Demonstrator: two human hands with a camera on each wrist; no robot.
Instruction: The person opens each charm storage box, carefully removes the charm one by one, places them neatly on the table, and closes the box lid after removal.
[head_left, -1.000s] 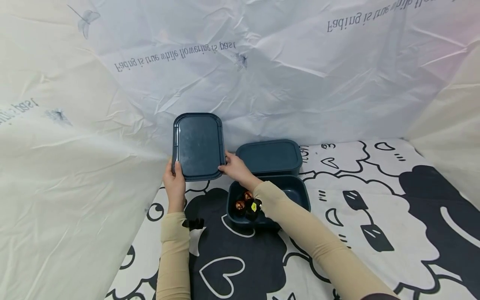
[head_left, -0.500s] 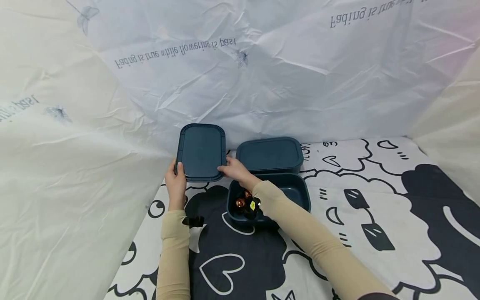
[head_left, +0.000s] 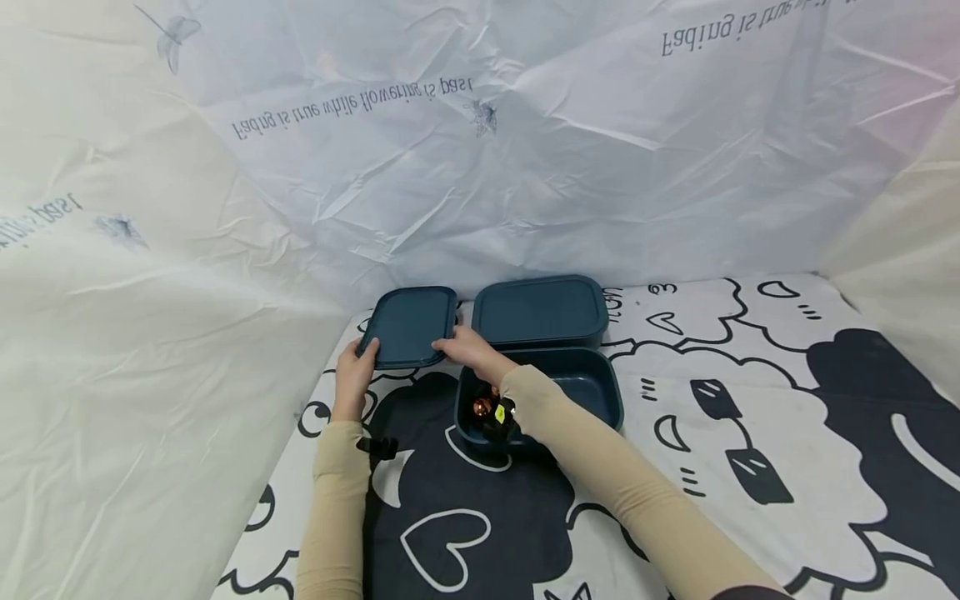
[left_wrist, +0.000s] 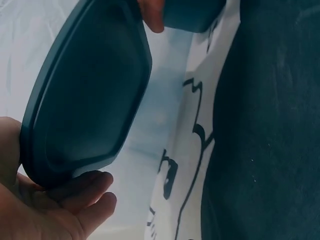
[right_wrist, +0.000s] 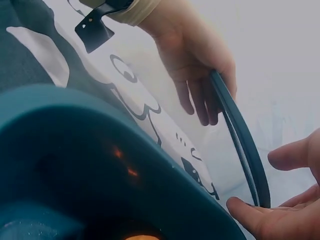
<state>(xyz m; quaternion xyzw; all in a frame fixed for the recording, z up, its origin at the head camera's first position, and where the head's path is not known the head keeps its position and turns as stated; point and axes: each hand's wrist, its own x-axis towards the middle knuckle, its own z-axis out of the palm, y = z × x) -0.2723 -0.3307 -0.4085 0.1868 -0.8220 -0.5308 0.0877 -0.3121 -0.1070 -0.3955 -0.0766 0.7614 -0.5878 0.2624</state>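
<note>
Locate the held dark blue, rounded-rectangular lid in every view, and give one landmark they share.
Head: the dark blue, rounded-rectangular lid is just left of centre.
Left wrist: the lid, upper left.
Right wrist: the lid, right of centre, nearly edge-on.
Shared landmark: the person's bare left hand, at the lid's edge in all three.

Dark teal lid (head_left: 411,327), cartoon-patterned cloth (head_left: 528,508)
</note>
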